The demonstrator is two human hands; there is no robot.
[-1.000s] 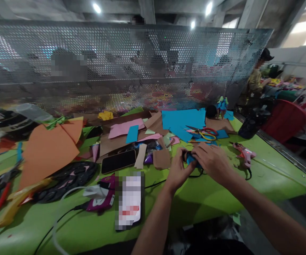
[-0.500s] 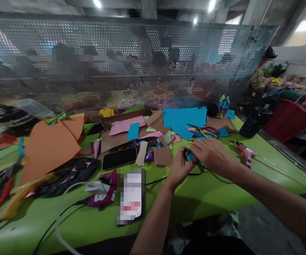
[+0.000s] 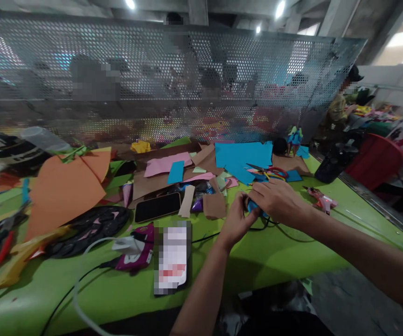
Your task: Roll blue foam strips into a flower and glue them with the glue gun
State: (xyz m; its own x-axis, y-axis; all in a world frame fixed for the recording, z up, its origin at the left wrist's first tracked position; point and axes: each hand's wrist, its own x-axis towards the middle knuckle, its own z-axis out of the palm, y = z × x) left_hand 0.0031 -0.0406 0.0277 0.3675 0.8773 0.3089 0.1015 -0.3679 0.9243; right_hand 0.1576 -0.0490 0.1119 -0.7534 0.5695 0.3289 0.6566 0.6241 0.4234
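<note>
My left hand (image 3: 237, 218) and my right hand (image 3: 274, 199) meet over the green table (image 3: 278, 254), both closed round a small blue piece (image 3: 252, 206). The blue piece is mostly hidden under my fingers, so I cannot make out its shape. A thin black cord (image 3: 278, 227) runs across the table under my hands. A brown card square (image 3: 214, 205) lies just left of my left hand. Red-and-yellow scissors (image 3: 273, 173) rest on a blue paper sheet (image 3: 241, 157) just beyond my right hand.
A pink glue gun (image 3: 322, 200) lies to the right. A dark phone (image 3: 157, 207), a second phone (image 3: 172, 258), orange paper (image 3: 59, 191), pink paper (image 3: 166, 164) and a white cable (image 3: 82, 261) lie to the left. A perforated metal screen (image 3: 152, 79) backs the table. A person (image 3: 341, 105) sits far right.
Both hands stay together on the blue piece, shifting slightly away from me and a little left. The camera view has drifted a bit.
</note>
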